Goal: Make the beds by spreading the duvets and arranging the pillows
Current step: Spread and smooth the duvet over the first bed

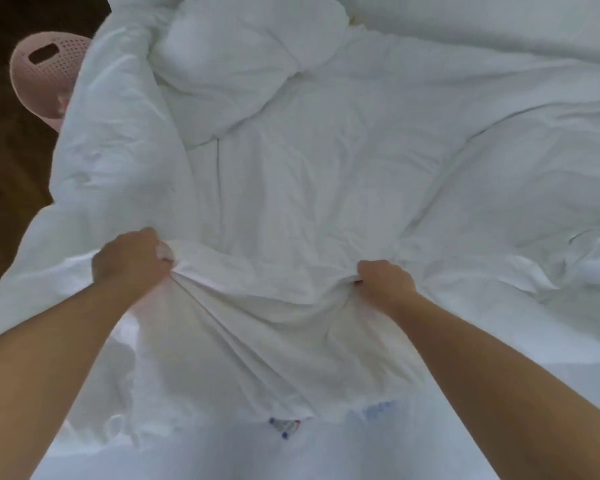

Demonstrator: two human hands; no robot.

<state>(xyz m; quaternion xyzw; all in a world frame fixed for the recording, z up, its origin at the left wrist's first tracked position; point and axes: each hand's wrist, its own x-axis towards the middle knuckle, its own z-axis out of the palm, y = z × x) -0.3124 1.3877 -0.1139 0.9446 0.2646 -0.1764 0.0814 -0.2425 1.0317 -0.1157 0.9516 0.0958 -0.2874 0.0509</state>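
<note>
Gripping duvet (326,185); label (284,426) illegible

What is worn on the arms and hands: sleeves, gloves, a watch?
Nothing visible. The left forearm and right forearm are bare to the frame's edge, no sleeve in view. The left hand and right hand have no gloves; no watch, bracelet or ring shows on the sides facing the camera.

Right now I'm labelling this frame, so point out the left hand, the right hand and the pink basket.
left hand (132,261): head view, back of the hand.
right hand (385,280): head view, back of the hand.
basket (39,81): head view, perforated side wall.
</note>
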